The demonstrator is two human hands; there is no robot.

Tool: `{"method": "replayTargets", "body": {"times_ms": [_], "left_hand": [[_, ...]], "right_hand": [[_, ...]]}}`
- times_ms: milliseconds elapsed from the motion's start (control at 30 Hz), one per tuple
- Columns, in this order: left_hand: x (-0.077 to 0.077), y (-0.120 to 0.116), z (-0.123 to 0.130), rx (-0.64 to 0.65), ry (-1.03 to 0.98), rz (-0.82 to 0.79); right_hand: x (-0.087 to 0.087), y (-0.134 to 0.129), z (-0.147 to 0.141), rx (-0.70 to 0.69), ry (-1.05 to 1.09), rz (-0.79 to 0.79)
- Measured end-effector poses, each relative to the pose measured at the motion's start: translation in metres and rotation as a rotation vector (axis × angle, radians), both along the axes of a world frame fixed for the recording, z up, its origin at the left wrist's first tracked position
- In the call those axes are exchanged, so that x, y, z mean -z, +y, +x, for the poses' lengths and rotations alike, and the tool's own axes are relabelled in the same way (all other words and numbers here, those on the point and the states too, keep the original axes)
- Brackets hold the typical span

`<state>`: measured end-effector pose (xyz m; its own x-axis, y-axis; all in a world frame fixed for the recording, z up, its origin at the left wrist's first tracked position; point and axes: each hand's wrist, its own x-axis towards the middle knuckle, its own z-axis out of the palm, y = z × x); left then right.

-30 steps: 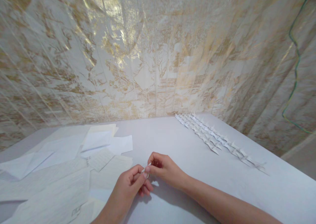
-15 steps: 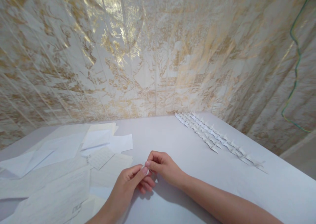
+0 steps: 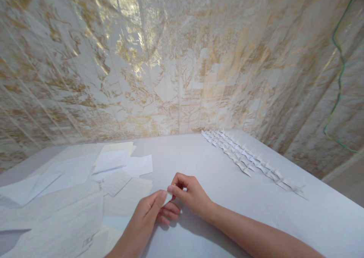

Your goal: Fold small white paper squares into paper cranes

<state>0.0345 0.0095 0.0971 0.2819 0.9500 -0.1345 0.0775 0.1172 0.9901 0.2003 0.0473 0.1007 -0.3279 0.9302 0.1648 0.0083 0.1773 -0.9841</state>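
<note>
Between my hands, above the table, is a small folded piece of white paper (image 3: 168,197), mostly covered by the fingers. My left hand (image 3: 153,208) pinches it between thumb and index finger, the other fingers curled beneath. Thumb and forefinger of my right hand (image 3: 187,189) grip its upper right side. Exactly how the paper is folded cannot be made out. To the right lie rows of small folded white paper pieces (image 3: 247,150) with upright points, set out in diagonal lines on the white table (image 3: 182,155).
Loose paper sheets (image 3: 62,208), some with writing, overlap across the left of the table. Behind stands a wall covered in gold-patterned, shiny sheeting (image 3: 170,68). A green-yellow wire (image 3: 339,72) hangs at the right, beyond the table's edge.
More of the white paper shows between my thumbs now. My fingers have shifted slightly on it; the left thumb points more upward. The rows and sheets stay as they were.
</note>
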Motion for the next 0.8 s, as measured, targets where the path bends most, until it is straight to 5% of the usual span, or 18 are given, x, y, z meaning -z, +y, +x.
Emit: {"method": "replayTargets", "body": {"times_ms": [800], "left_hand": [[0.0,0.01,-0.005,0.009,-0.047,0.021]], "right_hand": [[0.009,0.001,-0.003,-0.039,0.054,-0.086]]}}
